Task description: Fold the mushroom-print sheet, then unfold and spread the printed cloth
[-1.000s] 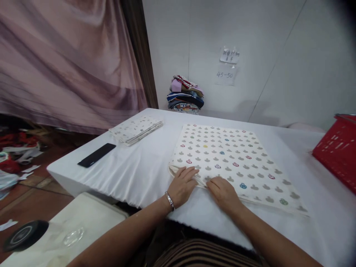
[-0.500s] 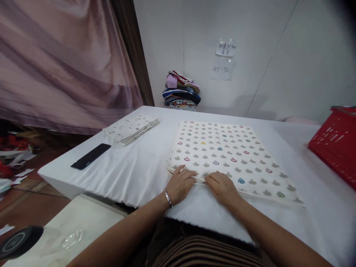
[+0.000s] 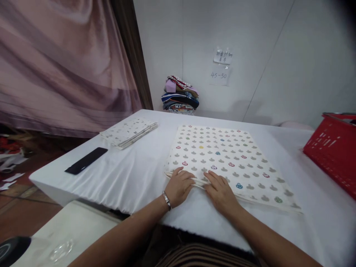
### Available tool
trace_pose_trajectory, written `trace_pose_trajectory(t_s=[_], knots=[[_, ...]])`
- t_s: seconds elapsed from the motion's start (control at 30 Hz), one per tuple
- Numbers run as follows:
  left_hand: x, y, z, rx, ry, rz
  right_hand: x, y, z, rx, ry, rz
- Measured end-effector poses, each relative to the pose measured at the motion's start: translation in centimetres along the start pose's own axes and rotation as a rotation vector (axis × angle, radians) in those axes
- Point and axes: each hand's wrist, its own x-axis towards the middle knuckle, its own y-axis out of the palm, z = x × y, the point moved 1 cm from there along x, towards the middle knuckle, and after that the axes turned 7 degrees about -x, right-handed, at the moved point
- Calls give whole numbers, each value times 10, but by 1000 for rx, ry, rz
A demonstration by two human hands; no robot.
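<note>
A white cloth (image 3: pixel 222 155) with grey, red, blue and green printed shapes lies folded in layers on the white table. My left hand (image 3: pixel 179 186), with a silver bracelet at the wrist, is closed on the layered front edge, near its left corner. Just to the right, my right hand (image 3: pixel 221 191) rests at the same edge, its fingers over the top layer and somewhat apart. Its thumb is close to the edge of the layers. Whether it pinches any layer is hard to see.
A folded patterned cloth (image 3: pixel 129 131) and a black phone-like slab (image 3: pixel 86 160) lie at the left of the white table (image 3: pixel 133 178). A red basket (image 3: pixel 333 148) stands at the right. Stacked fabrics (image 3: pixel 180 97) are by the wall.
My right hand's fingers have lifted and spread a little at the cloth's edge. My left hand stays at the edge. The whole view has shifted slightly.
</note>
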Motion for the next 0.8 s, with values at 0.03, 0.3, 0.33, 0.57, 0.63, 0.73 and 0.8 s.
trace_pose_trajectory(t_s=[0.03,0.3,0.33,0.57,0.63,0.73,0.8], knots=[[0,0,-1,20,11,4,0,0,0,12,-12,-9],[-5,8,-7,189,150,54,-7,-2,2,41,-6,-9],[-6,9,-7,203,156,53,-7,-2,2,38,-2,-8],[-7,13,-8,228,227,81,-9,-1,7,40,-23,63],[-7,11,-8,215,234,86,-9,0,8,38,-33,94],[-8,9,-9,198,239,83,-10,-1,10,29,-46,64],[-8,8,-9,198,238,80,-11,-1,11,21,-51,18]])
